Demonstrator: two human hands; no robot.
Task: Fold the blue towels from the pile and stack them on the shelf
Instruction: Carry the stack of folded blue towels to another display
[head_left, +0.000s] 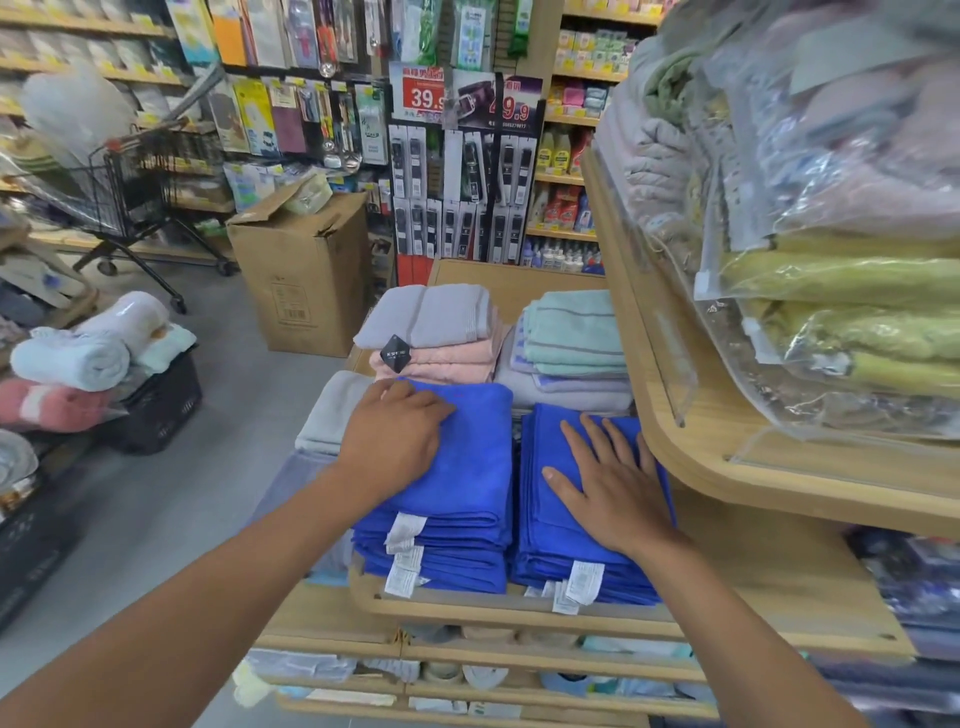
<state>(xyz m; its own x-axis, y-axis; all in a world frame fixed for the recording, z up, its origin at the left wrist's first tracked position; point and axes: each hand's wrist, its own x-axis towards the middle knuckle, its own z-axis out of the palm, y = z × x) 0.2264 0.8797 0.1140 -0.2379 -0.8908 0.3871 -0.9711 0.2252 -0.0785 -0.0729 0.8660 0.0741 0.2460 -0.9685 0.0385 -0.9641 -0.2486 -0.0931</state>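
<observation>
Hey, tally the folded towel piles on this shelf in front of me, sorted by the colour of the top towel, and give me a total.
Blue-topped piles: 2
Grey-topped piles: 2
Mint-green-topped pile: 1
Total: 5
</observation>
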